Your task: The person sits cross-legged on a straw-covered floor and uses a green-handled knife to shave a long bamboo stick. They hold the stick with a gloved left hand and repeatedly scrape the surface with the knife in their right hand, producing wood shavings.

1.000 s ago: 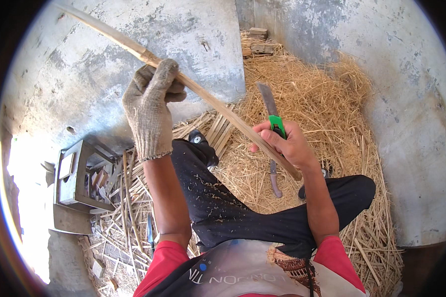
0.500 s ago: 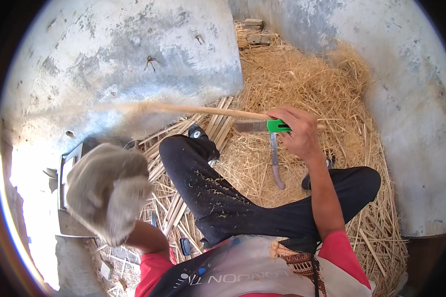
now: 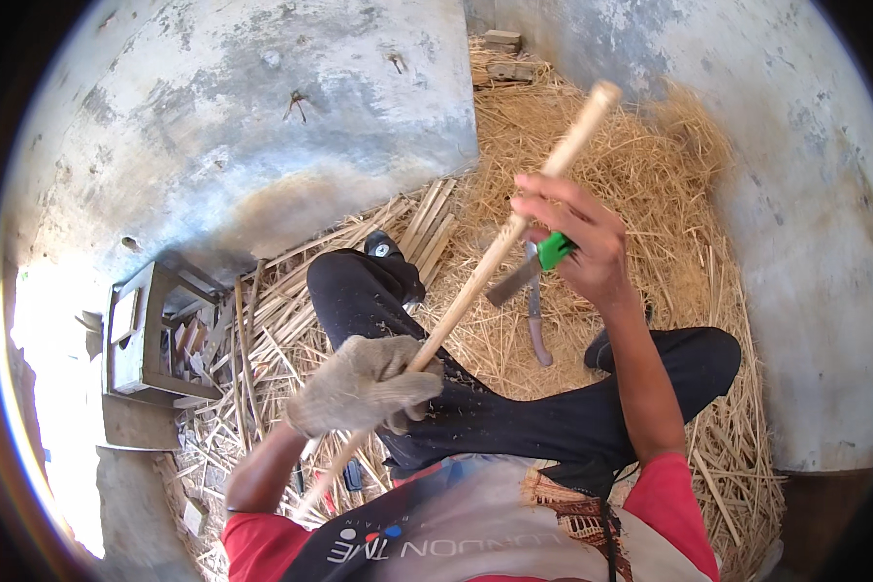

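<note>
Your gloved left hand (image 3: 369, 388) grips a slanting pale stick (image 3: 475, 283); your right hand (image 3: 594, 242), fingers at the stick, holds a green-handled knife (image 3: 555, 251). Another knife (image 3: 539, 339) lies on straw (image 3: 640, 184).

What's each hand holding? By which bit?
Gloved left hand: long pale wooden stick, partway along. Bare right hand: green-handled metal knife, by its handle; maybe the stick too.

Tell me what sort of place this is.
Probably a makeshift woodworking spot: heaped, straw-like shavings, a pile of split strips, and a knife lying on the shavings suggest it.
</note>
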`<state>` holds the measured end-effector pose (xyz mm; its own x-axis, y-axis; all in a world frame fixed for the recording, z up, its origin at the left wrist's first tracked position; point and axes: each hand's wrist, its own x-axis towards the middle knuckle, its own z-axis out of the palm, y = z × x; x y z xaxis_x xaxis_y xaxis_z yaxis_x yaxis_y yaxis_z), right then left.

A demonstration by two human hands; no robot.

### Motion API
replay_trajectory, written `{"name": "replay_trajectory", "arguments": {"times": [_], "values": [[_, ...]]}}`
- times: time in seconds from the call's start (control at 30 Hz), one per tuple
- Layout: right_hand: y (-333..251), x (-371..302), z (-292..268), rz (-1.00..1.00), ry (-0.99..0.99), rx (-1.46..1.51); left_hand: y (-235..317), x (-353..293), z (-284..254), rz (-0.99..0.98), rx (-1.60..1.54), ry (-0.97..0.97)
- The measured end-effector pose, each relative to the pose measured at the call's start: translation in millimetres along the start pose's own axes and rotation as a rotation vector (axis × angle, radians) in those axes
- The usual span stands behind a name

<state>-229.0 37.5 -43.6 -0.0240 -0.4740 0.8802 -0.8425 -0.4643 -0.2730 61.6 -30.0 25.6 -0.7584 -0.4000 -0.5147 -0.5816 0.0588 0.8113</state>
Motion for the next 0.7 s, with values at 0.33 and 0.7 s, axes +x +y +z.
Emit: {"name": "replay_trajectory", "arguments": {"times": [0.33, 0.7], "values": [[-24, -24, 12, 0.916, -0.006, 0.746, -2, 35, 68, 0.062, -0.371, 0.238], [-39, -28, 4, 0.558, -0.236, 0.218, -18, 46, 49, 0.238, -0.645, 0.003]]}}
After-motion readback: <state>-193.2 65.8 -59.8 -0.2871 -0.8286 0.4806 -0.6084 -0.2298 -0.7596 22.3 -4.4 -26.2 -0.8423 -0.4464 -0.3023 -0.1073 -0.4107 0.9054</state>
